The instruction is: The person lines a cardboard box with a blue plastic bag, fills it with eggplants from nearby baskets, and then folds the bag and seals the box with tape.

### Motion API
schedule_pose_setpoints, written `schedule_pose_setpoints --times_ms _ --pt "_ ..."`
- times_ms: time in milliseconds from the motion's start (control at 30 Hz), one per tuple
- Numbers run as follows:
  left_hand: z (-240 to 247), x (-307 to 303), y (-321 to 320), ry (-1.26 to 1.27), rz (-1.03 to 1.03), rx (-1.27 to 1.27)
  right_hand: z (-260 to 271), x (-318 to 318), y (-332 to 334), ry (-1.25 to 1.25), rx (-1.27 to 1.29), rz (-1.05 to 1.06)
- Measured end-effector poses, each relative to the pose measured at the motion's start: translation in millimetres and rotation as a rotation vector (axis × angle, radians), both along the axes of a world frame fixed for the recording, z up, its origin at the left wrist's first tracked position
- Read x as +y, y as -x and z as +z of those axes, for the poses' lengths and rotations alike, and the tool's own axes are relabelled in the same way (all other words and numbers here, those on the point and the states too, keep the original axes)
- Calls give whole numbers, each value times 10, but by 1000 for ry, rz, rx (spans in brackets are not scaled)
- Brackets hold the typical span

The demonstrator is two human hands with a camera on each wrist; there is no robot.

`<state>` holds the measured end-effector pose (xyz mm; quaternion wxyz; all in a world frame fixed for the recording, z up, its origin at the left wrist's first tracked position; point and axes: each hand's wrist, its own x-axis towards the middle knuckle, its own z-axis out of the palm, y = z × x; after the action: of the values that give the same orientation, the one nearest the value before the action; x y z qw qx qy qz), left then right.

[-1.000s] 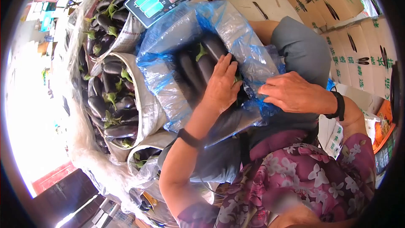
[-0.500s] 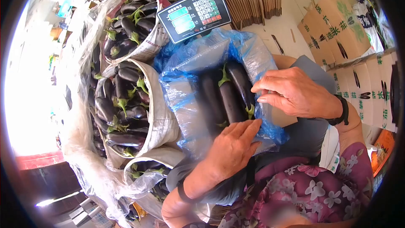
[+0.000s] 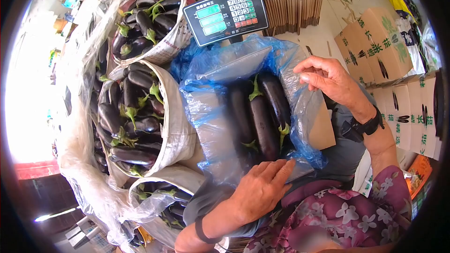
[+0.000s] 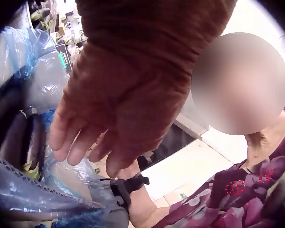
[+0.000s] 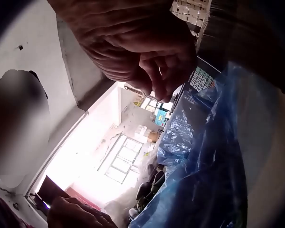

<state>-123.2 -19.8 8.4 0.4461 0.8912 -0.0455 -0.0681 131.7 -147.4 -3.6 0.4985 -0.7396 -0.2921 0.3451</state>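
Observation:
Several dark purple eggplants (image 3: 263, 119) with green stems lie side by side in a cardboard box lined with blue plastic film (image 3: 211, 126). My left hand (image 3: 260, 189) is over the near edge of the box, fingers extended toward the stem ends. In the left wrist view the palm of that left hand (image 4: 121, 104) shows with nothing in it. Above the box's right flap hangs my right hand (image 3: 328, 79), its fingers loosely bent. The right wrist view shows the right hand (image 5: 152, 61) holding nothing, with the film (image 5: 194, 156) beside it.
A digital scale display (image 3: 227, 16) stands behind the box. White sacks (image 3: 180, 126) full of eggplants line the left side, edged by clear plastic sheeting (image 3: 77, 159). Flattened cartons (image 3: 286, 0) are stacked at the back, and printed boxes (image 3: 375, 47) stand at right.
My left hand has drawn back from the eggplants to the near edge of the box. The right hand has risen from the near right corner to over the right flap.

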Motion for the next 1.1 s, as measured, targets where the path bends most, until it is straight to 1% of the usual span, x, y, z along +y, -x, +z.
schedule_pose_setpoints --times_ms 200,267,300,333,367,400,433,467,500,533,567,600,633,667,733,767,800,867,900,967,1000,1067,1100 --pt "11 18 -5 -21 14 -19 -66 16 22 11 -30 36" --pt "-50 159 41 -23 36 -25 -125 32 32 16 -47 28" --pt "-63 243 48 -28 61 -30 -196 19 -17 4 -115 34" --pt "-25 352 7 -14 157 -65 -239 13 -74 -8 -181 42" --pt "18 489 -48 0 255 -98 -247 30 -136 -6 -176 49" --pt "10 629 -74 5 403 -53 -256 58 -209 28 -314 36" --pt "-97 823 -66 116 529 -7 -259 95 -289 61 -455 23" --pt "-19 997 -100 210 707 107 -249 159 -319 63 -454 20" --pt "-191 1198 -159 218 755 -32 -267 205 -428 72 -457 16" --pt "-264 1347 -227 332 884 -21 -283 252 -529 81 -461 10" --pt "-391 1539 -236 306 902 -14 -305 310 -615 80 -463 9" --pt "-575 1710 -260 261 942 -25 -342 381 -680 183 -422 12" --pt "-727 1851 -285 271 996 -14 -393 437 -749 287 -382 14" --pt "-827 1938 -327 281 1051 -3 -484 474 -826 288 -385 11" --pt "-904 1981 -402 227 1056 83 -732 554 -906 324 -120 119" --pt "-1098 2074 -415 160 1007 71 -855 580 -960 371 -97 132" --pt "-1160 2063 -483 203 1008 52 -899 589 -956 375 -94 130" --pt "-1227 2080 -562 324 1008 90 -978 589 -937 232 23 216" --pt "-1351 2124 -589 329 1004 93 -1001 595 -951 238 23 212" --pt "-1685 2292 -580 349 1074 142 -1005 621 -946 233 87 183" --pt "-1714 2325 -589 353 1069 144 -984 640 -933 237 86 178" --pt "-1782 2356 -611 427 1005 10 -971 652 -899 53 -32 35" --pt "-1590 2254 -697 415 1070 -95 -940 656 -886 -37 26 -2"
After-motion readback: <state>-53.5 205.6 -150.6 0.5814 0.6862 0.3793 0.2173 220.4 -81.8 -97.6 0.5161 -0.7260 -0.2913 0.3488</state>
